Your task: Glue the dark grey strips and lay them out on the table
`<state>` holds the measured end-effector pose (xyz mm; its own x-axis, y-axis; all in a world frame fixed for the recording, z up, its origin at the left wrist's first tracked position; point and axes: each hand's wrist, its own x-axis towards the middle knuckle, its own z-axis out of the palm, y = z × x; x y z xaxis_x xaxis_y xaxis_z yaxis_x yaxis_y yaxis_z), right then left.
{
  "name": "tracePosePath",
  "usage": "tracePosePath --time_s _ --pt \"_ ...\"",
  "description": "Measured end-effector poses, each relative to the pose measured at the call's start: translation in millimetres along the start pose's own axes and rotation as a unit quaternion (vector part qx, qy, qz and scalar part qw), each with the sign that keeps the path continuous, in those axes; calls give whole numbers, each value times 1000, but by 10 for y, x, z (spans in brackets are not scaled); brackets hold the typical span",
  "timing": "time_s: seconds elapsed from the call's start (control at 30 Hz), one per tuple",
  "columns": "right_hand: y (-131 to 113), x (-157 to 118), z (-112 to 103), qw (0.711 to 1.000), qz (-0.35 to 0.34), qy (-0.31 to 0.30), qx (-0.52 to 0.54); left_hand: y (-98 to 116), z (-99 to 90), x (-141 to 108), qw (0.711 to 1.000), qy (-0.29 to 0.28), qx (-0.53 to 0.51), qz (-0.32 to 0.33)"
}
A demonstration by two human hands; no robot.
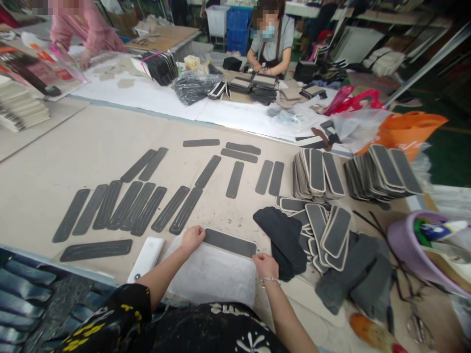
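Observation:
A dark grey rectangular strip with a pale border (pixel 230 242) lies in front of me at the top of a white sheet (pixel 215 277). My left hand (pixel 193 239) pinches its left end, fingers closed. At the opposite end, the fingers of my right hand (pixel 266 267) are closed on its corner. Several plain dark grey strips (pixel 125 205) are spread over the table to the left. Right of the strip lie a black stack of rounded pieces (pixel 285 240) and a loose heap of pale-edged grey pieces (pixel 333 233).
Upright stacks of bordered pieces (pixel 312 174) stand at the right, near a purple bucket (pixel 412 240). A white phone-like object (pixel 147 257) lies by my left forearm. Across the table a masked co-worker (pixel 274 44) handles pieces; another person in pink (pixel 86 29) leans in.

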<state>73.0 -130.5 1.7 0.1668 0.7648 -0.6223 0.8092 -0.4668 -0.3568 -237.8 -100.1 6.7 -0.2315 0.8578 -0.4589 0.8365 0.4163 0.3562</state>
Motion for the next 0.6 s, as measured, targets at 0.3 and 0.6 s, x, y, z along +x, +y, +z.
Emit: tracePosePath --time_s 0.3,0.6 --pt "44 27 -21 1000 -18 -22 -5 -8 -15 6 1000 9 1 6" --pt "39 44 -25 999 -16 -25 -12 -29 -5 11 1000 5 7 13"
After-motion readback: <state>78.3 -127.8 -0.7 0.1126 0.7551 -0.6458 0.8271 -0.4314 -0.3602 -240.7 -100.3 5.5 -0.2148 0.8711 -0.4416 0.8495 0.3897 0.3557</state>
